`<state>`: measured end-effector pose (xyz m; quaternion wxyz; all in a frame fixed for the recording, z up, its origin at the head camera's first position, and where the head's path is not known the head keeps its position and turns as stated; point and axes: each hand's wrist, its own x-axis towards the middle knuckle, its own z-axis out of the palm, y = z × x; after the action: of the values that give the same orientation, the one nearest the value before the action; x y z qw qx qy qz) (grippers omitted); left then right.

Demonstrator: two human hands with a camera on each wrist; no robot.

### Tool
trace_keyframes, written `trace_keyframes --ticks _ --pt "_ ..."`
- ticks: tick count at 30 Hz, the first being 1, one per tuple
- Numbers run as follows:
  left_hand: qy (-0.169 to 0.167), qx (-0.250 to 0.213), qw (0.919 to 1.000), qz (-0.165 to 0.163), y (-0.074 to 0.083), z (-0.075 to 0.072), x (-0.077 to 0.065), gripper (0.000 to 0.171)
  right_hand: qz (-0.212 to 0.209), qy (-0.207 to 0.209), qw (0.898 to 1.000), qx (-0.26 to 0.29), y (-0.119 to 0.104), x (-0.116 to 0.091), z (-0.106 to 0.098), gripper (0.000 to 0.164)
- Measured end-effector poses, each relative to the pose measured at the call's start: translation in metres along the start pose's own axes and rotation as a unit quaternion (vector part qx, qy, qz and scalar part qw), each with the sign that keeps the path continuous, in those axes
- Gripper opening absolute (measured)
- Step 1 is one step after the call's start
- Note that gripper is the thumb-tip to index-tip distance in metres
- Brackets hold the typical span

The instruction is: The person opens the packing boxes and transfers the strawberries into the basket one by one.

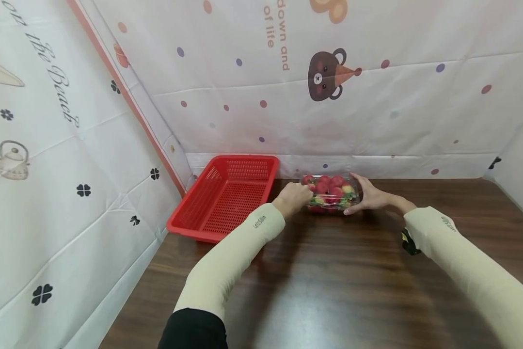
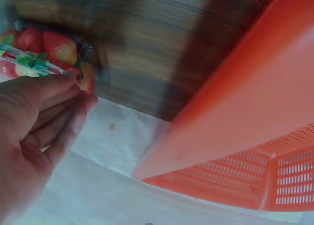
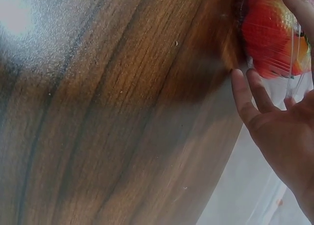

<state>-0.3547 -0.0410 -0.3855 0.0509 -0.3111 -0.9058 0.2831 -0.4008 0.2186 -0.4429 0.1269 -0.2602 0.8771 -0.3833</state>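
With the left hand [image 1: 293, 198], pinching the left end of a clear box [image 1: 329, 207], thumb and fingers drawn together, though the exact grip is hard to tell in the dim wrist view. With the right hand [image 1: 372, 198], spanning the box's right end from near corner to far, digits spread and mostly straight. Packed inside, red fruit [image 1: 322, 187] with green leaves. Set on the far part of a dark wooden table [image 1: 331, 286], close to a printed wall sheet [image 1: 226, 128]. Just left of the box, a red basket [image 1: 235, 201] with slotted sides. Over both forearms, pale sleeves [image 1: 230, 259].
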Motion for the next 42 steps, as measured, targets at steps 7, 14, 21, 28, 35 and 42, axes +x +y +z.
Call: trace_keyframes --ticks 7,14,21,28,35,42 --pt "0.007 -0.020 0.9996 0.020 -0.004 0.002 0.000 0.019 0.000 -0.005 1.000 0.012 0.000 -0.001 0.000 0.120" --pt "-0.007 0.007 0.9981 0.060 -0.001 -0.003 0.002 0.017 0.003 -0.008 1.000 0.020 -0.002 -0.001 -0.003 0.121" --pt "0.002 0.045 0.9945 0.095 0.004 -0.003 0.005 0.015 0.009 -0.018 1.000 0.024 -0.001 -0.002 -0.004 0.121" --pt "0.004 0.036 0.9962 0.079 0.006 0.002 0.010 0.021 0.012 0.016 1.000 0.003 0.000 -0.003 0.000 0.117" --pt "-0.003 0.022 0.9961 0.086 0.001 0.004 0.015 0.019 0.023 0.017 1.000 0.002 -0.004 -0.001 -0.002 0.119" --pt "0.005 -0.022 0.9944 0.103 -0.007 0.012 0.019 0.014 0.011 -0.006 1.000 -0.004 -0.006 -0.001 -0.001 0.121"
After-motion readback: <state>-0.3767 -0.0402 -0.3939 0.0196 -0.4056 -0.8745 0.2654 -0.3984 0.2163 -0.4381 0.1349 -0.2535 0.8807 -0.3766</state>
